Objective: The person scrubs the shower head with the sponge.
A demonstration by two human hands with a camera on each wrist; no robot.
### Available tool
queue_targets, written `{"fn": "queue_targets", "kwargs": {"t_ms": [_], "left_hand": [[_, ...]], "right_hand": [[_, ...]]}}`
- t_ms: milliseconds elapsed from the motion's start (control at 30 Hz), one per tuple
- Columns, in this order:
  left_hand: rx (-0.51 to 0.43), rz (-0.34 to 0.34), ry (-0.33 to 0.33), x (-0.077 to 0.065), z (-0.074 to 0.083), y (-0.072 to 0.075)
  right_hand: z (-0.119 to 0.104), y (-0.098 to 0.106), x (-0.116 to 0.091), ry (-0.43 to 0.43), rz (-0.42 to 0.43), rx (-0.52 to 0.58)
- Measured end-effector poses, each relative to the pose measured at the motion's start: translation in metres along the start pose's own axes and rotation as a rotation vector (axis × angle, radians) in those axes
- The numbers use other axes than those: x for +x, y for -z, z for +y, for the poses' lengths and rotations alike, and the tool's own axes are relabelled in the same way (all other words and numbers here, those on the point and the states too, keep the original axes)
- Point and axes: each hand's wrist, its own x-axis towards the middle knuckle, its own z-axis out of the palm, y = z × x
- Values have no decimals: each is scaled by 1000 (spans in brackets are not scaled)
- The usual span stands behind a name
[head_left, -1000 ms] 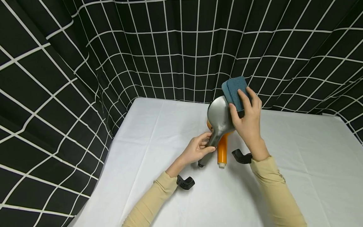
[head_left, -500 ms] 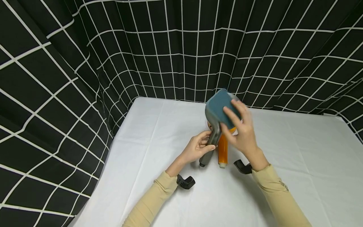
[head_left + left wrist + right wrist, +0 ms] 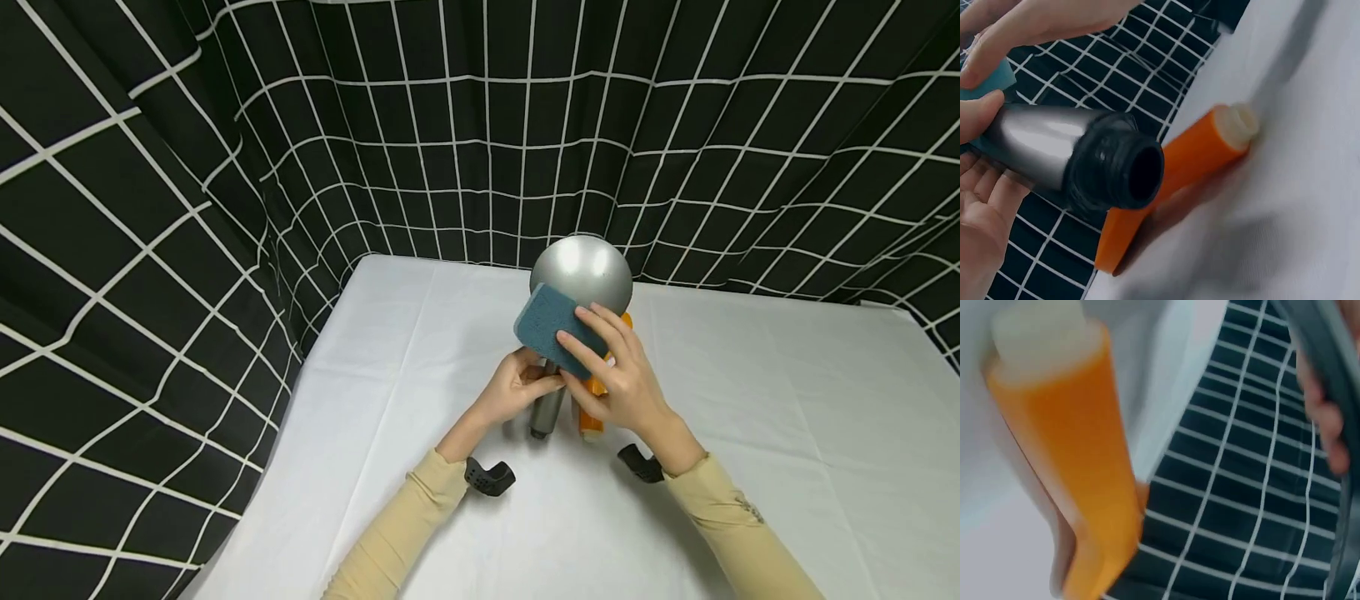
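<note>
My left hand (image 3: 508, 392) grips a silver-grey shower head (image 3: 587, 265) by its handle, with the round head tilted up and away. The handle's open threaded end (image 3: 1138, 172) faces the left wrist camera. In my right hand (image 3: 628, 385) is a blue sponge (image 3: 549, 323), pinched between thumb and fingers. It covers the neck and upper handle of the shower head, right beside my left fingertips. Behind and below lies an orange shower head (image 3: 1200, 150) with a whitish end, on the white cloth; its head is mostly hidden in the head view.
A white cloth covers the table (image 3: 420, 333). A black curtain with white grid lines (image 3: 465, 150) hangs along the back and sides. Black wrist mounts (image 3: 491, 478) stick out under both wrists, close to the cloth.
The sponge has moved from the right edge of the silver-grey shower head, across its face, down to the neck. The head now faces upright more squarely. My left hand stays nearly in place.
</note>
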Motion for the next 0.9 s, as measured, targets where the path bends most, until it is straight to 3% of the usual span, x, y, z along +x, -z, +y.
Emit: {"fn": "queue_targets", "kwargs": {"t_ms": [67,167,267,367,433,567,633,700,900], "left_hand": [[-62,1,8,1,-7,1],[-140,-2,21,1,-10,1],[-165,2,22,0,-11,1],[-176,3,26,0,-8,1],[-174,9,26,0,-8,2],[-122,32,-2,-1,-9,4],[-119,30,-13,0,-10,4],[-139,18,-11,0,-9,3],[-162,15,27,-2,-8,1]], "right_hand": [[8,4,5,-79,69,-8],[22,13,14,-296,177,-36],[29,19,20,-443,212,-67],[21,13,17,-412,203,-68],[9,5,11,-311,167,-48],[-11,-5,1,-77,12,2],[-12,-5,0,-36,-19,15],[-5,-2,1,-87,13,3],[23,13,15,-445,195,-52]]}}
